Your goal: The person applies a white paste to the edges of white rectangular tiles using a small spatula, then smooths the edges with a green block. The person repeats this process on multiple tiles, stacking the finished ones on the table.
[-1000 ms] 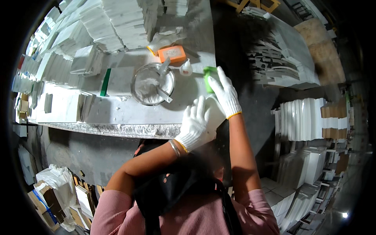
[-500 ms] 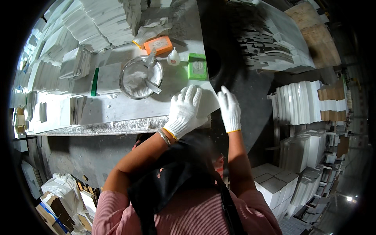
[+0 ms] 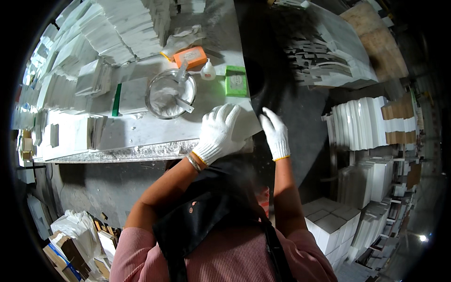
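Note:
My left hand [image 3: 218,131], in a white knitted glove with a yellow cuff, lies palm down with its fingers outstretched. Under and beside it is a pale marble tile [image 3: 247,117] whose right end juts past the table corner. Close to that end is my gloved right hand [image 3: 274,134], fingers stretched out; the picture does not show whether it touches the edge. Just beyond my left hand stands a metal bowl [image 3: 149,104] of white paste or powder with a scraper [image 3: 184,104] in it. A green box [image 3: 236,81] and a small white squeeze bottle [image 3: 208,70] sit farther back.
An orange box [image 3: 190,57] and a spare glove [image 3: 183,40] lie behind the bowl on the table [image 3: 141,134]. Stacked marble tiles [image 3: 124,28] fill the far left. Beyond the floor at right are more tile stacks [image 3: 354,122] and white boxes [image 3: 331,225].
My left hand has shifted slightly left and nearer. The right hand's fingers have come a little lower and tilted left, toward the tile's end.

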The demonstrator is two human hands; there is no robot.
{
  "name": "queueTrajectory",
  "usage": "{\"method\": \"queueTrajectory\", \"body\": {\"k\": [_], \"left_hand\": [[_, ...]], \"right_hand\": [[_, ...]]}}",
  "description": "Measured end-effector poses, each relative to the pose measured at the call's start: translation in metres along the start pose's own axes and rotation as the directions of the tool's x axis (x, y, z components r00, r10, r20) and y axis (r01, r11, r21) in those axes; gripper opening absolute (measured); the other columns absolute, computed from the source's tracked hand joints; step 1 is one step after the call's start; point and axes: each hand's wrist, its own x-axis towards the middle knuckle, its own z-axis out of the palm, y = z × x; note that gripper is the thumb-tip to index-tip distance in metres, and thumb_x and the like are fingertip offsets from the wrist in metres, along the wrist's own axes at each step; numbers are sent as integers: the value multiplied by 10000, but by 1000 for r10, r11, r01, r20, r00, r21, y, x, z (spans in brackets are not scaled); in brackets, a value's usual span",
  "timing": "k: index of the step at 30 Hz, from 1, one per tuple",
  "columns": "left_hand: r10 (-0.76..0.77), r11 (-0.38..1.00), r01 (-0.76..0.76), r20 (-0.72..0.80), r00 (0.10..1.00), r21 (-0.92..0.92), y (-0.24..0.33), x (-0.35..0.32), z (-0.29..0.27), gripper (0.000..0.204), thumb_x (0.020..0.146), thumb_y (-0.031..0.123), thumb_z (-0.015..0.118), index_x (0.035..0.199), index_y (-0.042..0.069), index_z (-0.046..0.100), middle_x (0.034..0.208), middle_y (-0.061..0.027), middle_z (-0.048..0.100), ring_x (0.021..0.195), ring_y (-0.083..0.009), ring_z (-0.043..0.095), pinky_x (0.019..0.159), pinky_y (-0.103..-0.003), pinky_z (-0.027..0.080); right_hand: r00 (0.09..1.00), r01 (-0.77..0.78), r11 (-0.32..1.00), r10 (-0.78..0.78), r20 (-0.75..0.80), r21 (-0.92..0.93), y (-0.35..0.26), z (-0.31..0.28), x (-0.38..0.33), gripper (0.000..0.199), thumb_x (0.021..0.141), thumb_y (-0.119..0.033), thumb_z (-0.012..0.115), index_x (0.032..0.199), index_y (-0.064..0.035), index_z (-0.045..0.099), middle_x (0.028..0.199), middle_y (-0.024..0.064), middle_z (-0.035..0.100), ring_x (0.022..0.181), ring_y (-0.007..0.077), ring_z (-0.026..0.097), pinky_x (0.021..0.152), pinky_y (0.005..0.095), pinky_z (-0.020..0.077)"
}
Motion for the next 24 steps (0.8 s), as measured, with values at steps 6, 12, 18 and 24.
{"method": "queueTrajectory", "body": {"k": [6, 12, 18, 24], "left_hand": [[41, 999, -41, 32, 999, -1, -19, -13, -15, 933, 648, 469, 809, 1418, 90, 442, 1420, -167, 461, 1309, -389, 446, 1045, -513, 377], [-116, 978, 52, 323, 939, 201, -33, -13, -1, 773, 813, 457, 693, 1411, 29, 456, 1393, -167, 499, 1336, -361, 430, 1088, -490, 352], [-112, 656, 58, -21, 994, -752, -62, -28, 63, 439, 1038, 227, 433, 1439, 51, 397, 1362, -119, 530, 1268, -230, 492, 1111, -369, 375], [25, 999, -26, 52, 998, 31, -36, -27, -17, 953, 663, 552, 795, 1414, 66, 467, 1470, -191, 438, 1358, -410, 403, 1019, -511, 409]], "right_hand": [[987, 141, 990, -139, -79, 19, -44, -9, -3, 248, 943, -185, 651, 1127, -25, 693, 1097, 151, 707, 991, 284, 680, 890, 367, 528], [921, 361, 932, -358, 152, 5, -161, 42, 21, 265, 869, -300, 731, 1051, -109, 714, 962, 111, 718, 813, 264, 710, 688, 373, 554], [773, 433, 828, -139, 619, -356, -191, 102, 50, 353, 911, -415, 597, 1147, -162, 668, 979, 153, 699, 927, 367, 669, 797, 483, 529], [881, 370, 929, -340, 329, -28, -130, 28, 53, 280, 920, -149, 632, 1185, -101, 706, 915, 132, 723, 772, 237, 682, 697, 346, 537]]}}
